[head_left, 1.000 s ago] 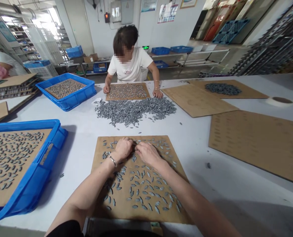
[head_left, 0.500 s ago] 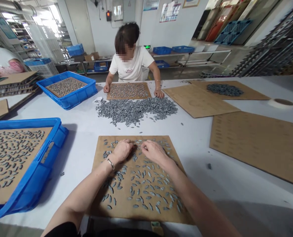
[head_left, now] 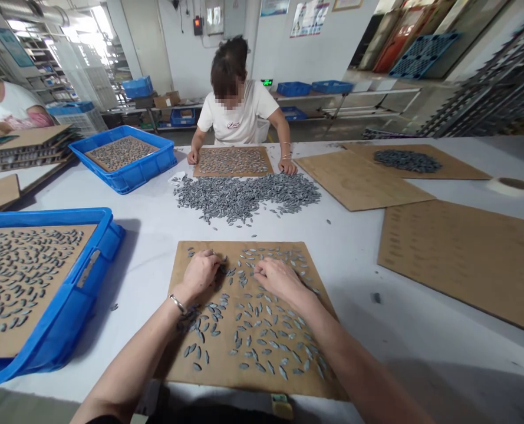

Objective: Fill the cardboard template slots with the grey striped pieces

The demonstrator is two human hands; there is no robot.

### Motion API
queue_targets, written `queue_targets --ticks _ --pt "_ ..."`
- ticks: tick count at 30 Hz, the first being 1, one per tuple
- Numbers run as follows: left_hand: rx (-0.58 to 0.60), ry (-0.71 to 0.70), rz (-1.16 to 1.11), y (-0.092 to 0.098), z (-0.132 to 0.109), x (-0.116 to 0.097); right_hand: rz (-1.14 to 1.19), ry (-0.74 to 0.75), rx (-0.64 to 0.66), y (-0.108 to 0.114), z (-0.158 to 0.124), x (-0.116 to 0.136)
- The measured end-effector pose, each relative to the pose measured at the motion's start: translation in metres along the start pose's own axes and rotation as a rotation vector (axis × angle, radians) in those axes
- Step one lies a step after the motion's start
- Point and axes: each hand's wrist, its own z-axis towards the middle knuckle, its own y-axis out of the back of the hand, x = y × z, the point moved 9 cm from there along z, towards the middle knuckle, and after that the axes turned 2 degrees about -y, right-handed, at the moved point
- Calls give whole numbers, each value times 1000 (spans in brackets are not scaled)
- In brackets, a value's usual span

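Observation:
A brown board lies in front of me, strewn with several small grey leaf-shaped pieces. My left hand rests on the board's upper left, fingers curled down onto the pieces; a bracelet is on that wrist. My right hand lies on the upper middle of the board, fingers bent and pressing on pieces. What either hand pinches is hidden under the fingers. A big heap of the same grey pieces sits on the white table beyond the board.
A blue crate holding a board of pieces stands at my left; another blue crate is farther back. Bare brown boards lie to the right, with a tape roll. A person opposite works at a board.
My hands have drawn apart: the left slid leftward and slightly toward me, the right stayed near the upper middle. The view shifted a little.

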Motion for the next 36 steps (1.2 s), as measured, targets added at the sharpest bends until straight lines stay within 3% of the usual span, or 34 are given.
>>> queue_targets --ticks 6,13,19,23,29,36 --pt "51 -20 -84 -15 -15 -17 -54 210 24 -4 -9 38" --pt "107 -27 -99 -31 -22 -34 -103 322 -61 -11 -10 40" --pt "96 -37 -76 -28 -22 -39 -117 304 24 -9 -13 41" --pt "116 -53 -65 -33 -22 -42 8 210 56 1 -16 26" --pt "131 -133 10 -39 -13 -62 188 56 -237 46 -22 -26" --pt "169 -184 101 -43 -4 -75 178 45 -285 39 -44 -52"
